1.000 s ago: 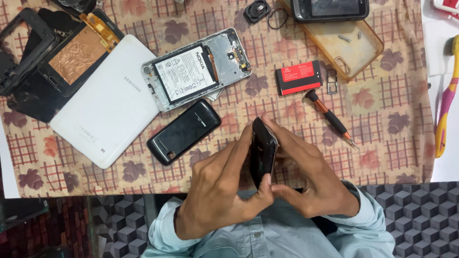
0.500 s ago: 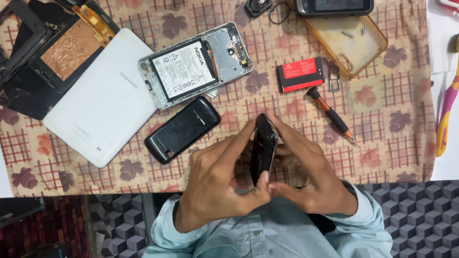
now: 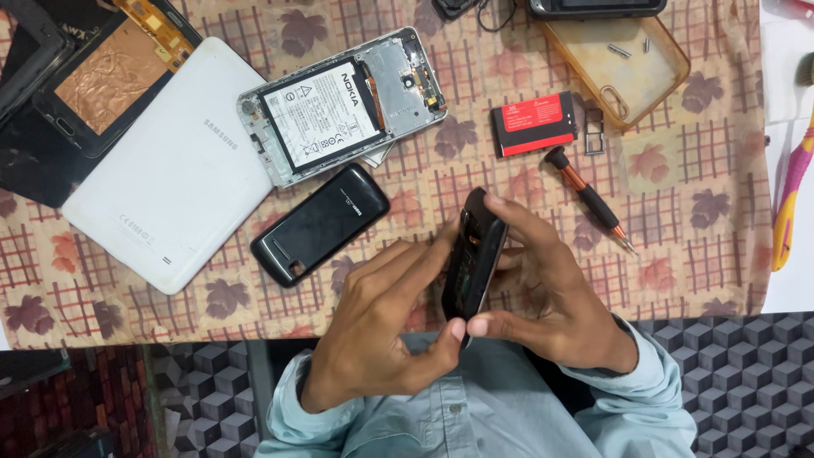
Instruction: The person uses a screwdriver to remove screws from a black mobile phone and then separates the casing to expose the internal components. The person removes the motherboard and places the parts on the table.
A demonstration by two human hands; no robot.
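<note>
Little changed from half a second before: same two-handed hold, phone body tilted a touch more, view nudged slightly. Small black phone body (image 3: 473, 254) held edge-up above near edge of table, between both hands, clear of the patterned cloth (image 3: 695, 254). Left hand (image 3: 373, 339) cupped against its left face, thumb pressed at the bottom end, fingers laid along the side. Right hand (image 3: 551, 297) wrapped over the right face, fingertips hooked over the top end, thumb meeting the left thumb at the bottom. Both grips closed and pinching the phone body, likely to brace it while working the casing; held on edge probably to see the seam.

Black back cover (image 3: 320, 224) lying flat on the cloth just left of the hands, apart from them. Opened smartphone (image 3: 343, 106) with white battery exposed, further toward far edge, overlapping the white tablet back (image 3: 170, 170) at the left. Dark disassembled tablet frame with copper sheet (image 3: 93, 72) at far left corner. Red-and-black battery (image 3: 532, 124) right of centre, small metal SIM tray (image 3: 594, 131) just beside it. Screwdriver (image 3: 589, 199) with orange collar lying diagonally near the right hand, within easy reach, not touched. Clear amber phone case (image 3: 619, 64) near far edge serving as a dish, small screws inside. Pink-and-yellow toothbrush (image 3: 793, 199) at right edge, off the cloth.
</note>
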